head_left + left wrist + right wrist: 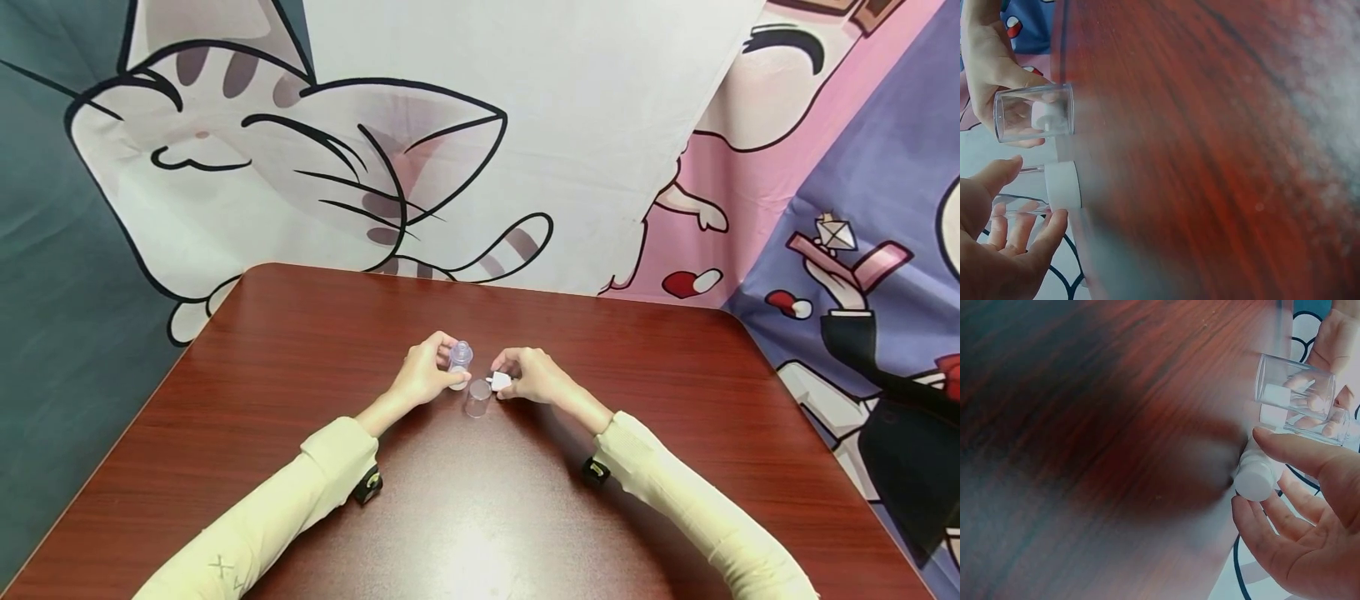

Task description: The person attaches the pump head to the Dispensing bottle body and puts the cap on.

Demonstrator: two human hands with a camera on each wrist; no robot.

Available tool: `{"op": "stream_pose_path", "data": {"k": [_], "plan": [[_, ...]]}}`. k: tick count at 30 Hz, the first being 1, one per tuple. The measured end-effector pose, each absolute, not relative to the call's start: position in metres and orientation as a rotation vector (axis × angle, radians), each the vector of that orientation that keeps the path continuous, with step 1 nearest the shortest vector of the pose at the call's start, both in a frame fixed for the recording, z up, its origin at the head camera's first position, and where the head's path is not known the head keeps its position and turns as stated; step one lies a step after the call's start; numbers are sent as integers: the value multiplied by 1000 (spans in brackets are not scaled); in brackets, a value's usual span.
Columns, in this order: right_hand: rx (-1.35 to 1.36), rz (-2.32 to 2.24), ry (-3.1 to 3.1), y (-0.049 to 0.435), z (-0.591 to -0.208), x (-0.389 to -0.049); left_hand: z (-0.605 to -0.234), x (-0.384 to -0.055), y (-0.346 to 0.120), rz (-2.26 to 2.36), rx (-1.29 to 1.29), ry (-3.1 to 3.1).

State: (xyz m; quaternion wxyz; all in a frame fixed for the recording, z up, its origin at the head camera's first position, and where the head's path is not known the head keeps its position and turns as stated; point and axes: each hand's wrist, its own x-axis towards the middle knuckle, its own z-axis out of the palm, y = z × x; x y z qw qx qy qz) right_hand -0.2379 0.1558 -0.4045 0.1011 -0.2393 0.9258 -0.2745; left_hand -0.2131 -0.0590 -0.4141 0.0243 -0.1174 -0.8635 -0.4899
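Observation:
At the middle of the table, my left hand (pixel 420 377) holds a small clear bottle (pixel 461 357) with a white base (pixel 1064 185). The bottle stands upright, thumb on one side and fingers curved along the other. To its right, my right hand (pixel 538 377) holds a white pump head (pixel 500 382) between thumb and fingers, low at the tabletop. In the right wrist view the pump head (pixel 1255 477) shows its round white end. Between the hands, slightly nearer me, a clear cylindrical cap (pixel 477 400) stands on the table, touched by neither hand.
The reddish-brown wooden table (pixel 315 333) has rounded far corners. Behind it hangs a cartoon-printed cloth (pixel 600 150) with a cat on it. A dark wrist camera (pixel 367 485) sits under the left sleeve, and another camera (pixel 596 471) under the right.

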Motion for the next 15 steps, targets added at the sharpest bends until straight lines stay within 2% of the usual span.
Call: {"op": "stream_pose_path", "data": {"k": [15], "plan": [[-720, -792, 2743, 157, -407, -238, -412, -212, -58, -1500, -418, -2695]]}}
